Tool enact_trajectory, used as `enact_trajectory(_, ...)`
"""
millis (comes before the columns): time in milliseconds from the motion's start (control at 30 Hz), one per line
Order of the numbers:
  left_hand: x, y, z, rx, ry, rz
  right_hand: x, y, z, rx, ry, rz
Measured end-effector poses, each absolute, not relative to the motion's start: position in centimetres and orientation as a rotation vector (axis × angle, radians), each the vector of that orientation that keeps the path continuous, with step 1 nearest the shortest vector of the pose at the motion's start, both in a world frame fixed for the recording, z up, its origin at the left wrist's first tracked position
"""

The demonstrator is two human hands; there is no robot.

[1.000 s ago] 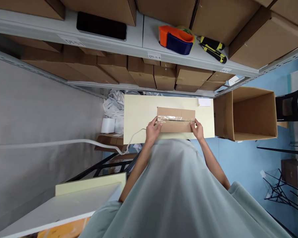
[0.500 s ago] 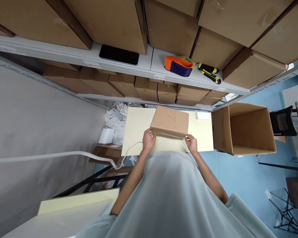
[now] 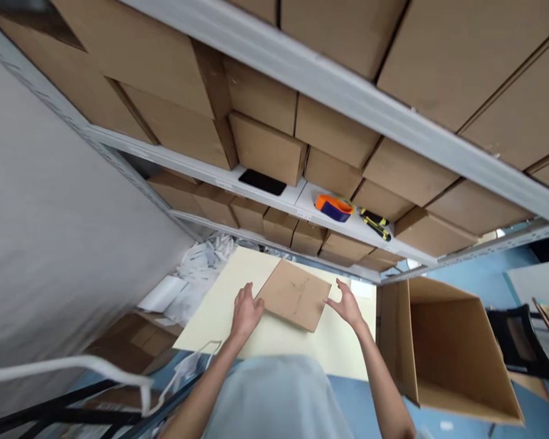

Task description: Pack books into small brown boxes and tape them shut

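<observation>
A small closed cardboard box lies on the pale yellow table, turned at an angle with a plain side up. My left hand rests at its left edge, fingers stretched out and touching the box. My right hand is at the box's right corner with fingers spread, touching or just off it. Neither hand is wrapped round the box.
A big open cardboard carton stands right of the table. The shelf behind holds an orange and blue tape dispenser, a yellow-black cutter, a dark phone and rows of boxes. Crumpled paper and a white roll lie at left.
The box was flipped from taped side up to a plain side and set down at an angle. Both hands loosened from gripping its ends. The camera tilted upward.
</observation>
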State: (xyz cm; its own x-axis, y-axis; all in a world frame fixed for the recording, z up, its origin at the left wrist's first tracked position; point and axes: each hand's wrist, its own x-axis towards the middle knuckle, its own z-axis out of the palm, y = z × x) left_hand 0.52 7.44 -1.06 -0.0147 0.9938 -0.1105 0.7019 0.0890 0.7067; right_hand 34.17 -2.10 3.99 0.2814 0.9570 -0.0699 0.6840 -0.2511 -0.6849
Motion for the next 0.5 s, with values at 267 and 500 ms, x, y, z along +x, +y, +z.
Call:
enact_trajectory(267,10.6,14.3,10.7,1.875,1.427,1.155,37.0,18.4,19.0,-1.814,-1.952,-0.093)
enact_trajectory(500,14.3,11.8,15.1,1.922,1.246,1.295,34.6,24.1,20.7,-2.336,-2.007,-0.040)
